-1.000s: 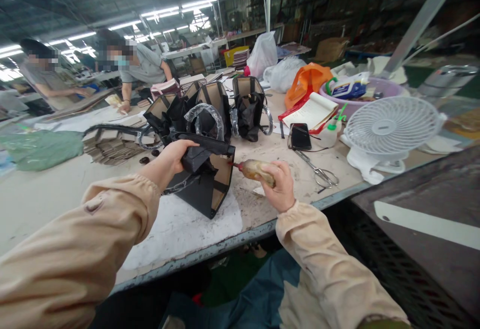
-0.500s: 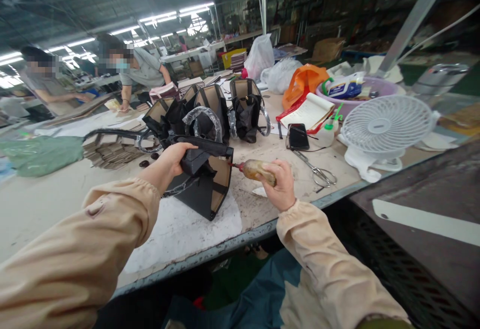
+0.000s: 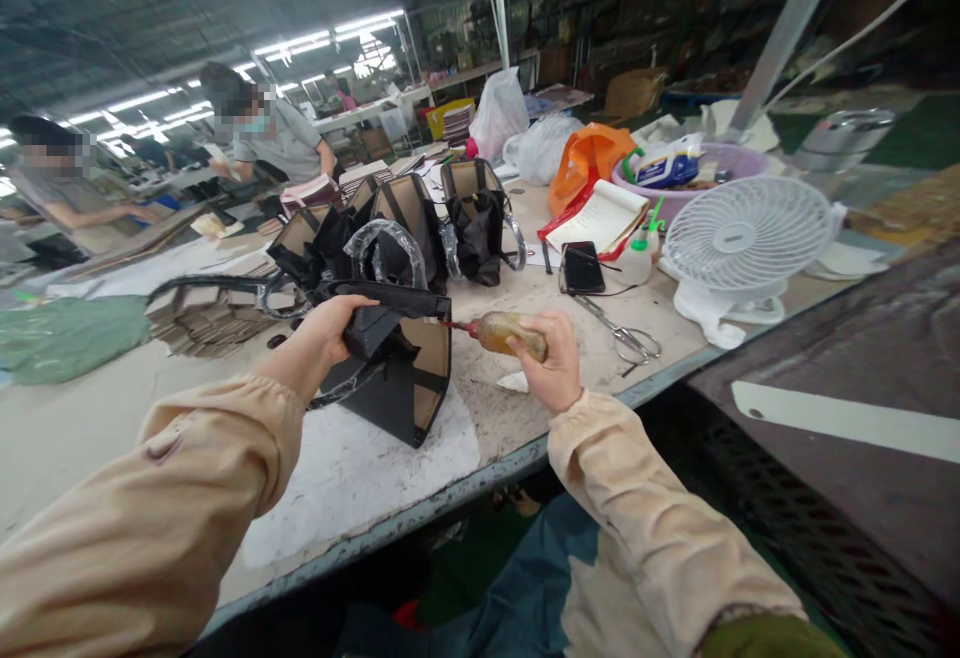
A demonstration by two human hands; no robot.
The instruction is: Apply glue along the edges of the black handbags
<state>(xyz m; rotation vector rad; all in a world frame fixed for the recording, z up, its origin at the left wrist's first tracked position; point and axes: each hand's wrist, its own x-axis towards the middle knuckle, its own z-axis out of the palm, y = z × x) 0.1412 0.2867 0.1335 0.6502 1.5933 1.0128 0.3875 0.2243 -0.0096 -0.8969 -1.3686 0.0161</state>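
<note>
My left hand [image 3: 334, 330] is closed on the upper part of a black bag [image 3: 386, 393], which rests tilted on the table near its front edge. Brown lining shows at the bag's open right side. In my right hand [image 3: 553, 358] lies a small squeeze bottle [image 3: 502, 334] with amber contents and a red nozzle. The nozzle's thin tip points left and meets or nearly meets the bag's upper right edge. Behind my left hand stand several black bags [image 3: 476, 223] with plastic-wrapped handles.
Scissors [image 3: 634, 343], a phone [image 3: 583, 268], a notepad [image 3: 600, 223], a white fan [image 3: 750, 233] and a purple basin [image 3: 742, 160] lie to the right. Stacked brown pieces [image 3: 217, 316] and green plastic [image 3: 75, 338] are left. Two people work beyond.
The view has shifted slightly, so most things appear further left. Both hands keep their holds, and the bottle's tip stays by the bag's edge. One person in the back has raised a hand.
</note>
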